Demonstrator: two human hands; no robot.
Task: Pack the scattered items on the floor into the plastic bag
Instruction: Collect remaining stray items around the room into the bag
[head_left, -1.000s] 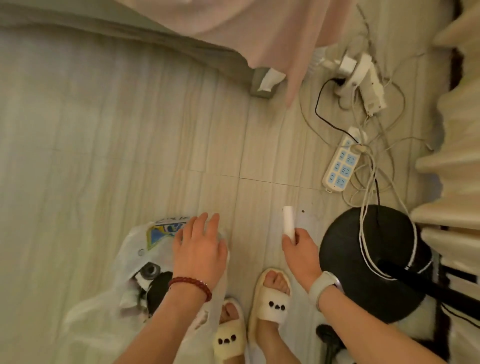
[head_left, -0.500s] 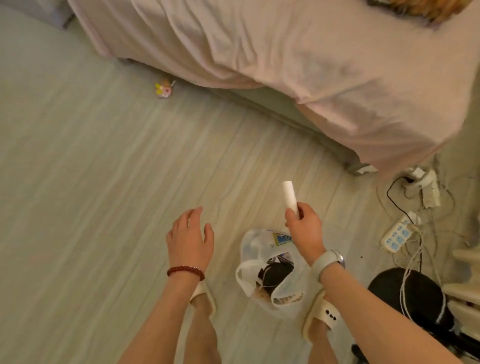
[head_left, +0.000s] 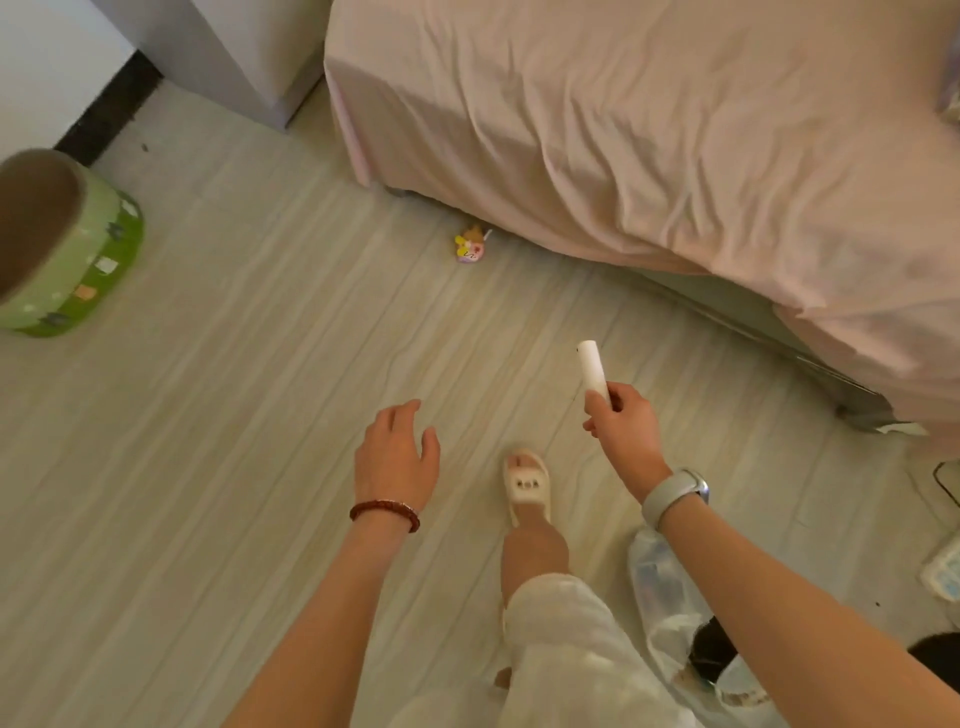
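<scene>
My right hand (head_left: 621, 423) grips the lower end of a white cylinder-shaped tube (head_left: 592, 366), which points up and away from me. My left hand (head_left: 397, 457), with a red bead bracelet at the wrist, hovers over the floor with relaxed fingers and holds nothing. The clear plastic bag (head_left: 657, 597) lies on the floor at the lower right, partly hidden behind my right forearm, with dark items inside. A small pink and yellow toy (head_left: 470, 247) lies on the floor near the bed's edge, well ahead of both hands.
A bed with a pink sheet (head_left: 649, 130) fills the upper right. A green round container (head_left: 67, 244) stands at the left. A white cabinet (head_left: 249, 47) stands at the top. My foot in a cream slipper (head_left: 525, 486) is stepping forward. Cables lie at the far right edge.
The view has swung left and up, away from the bag and the power strips, toward the toy by the bed. My right hand still grips the white tube; my left hand has left the bag.
</scene>
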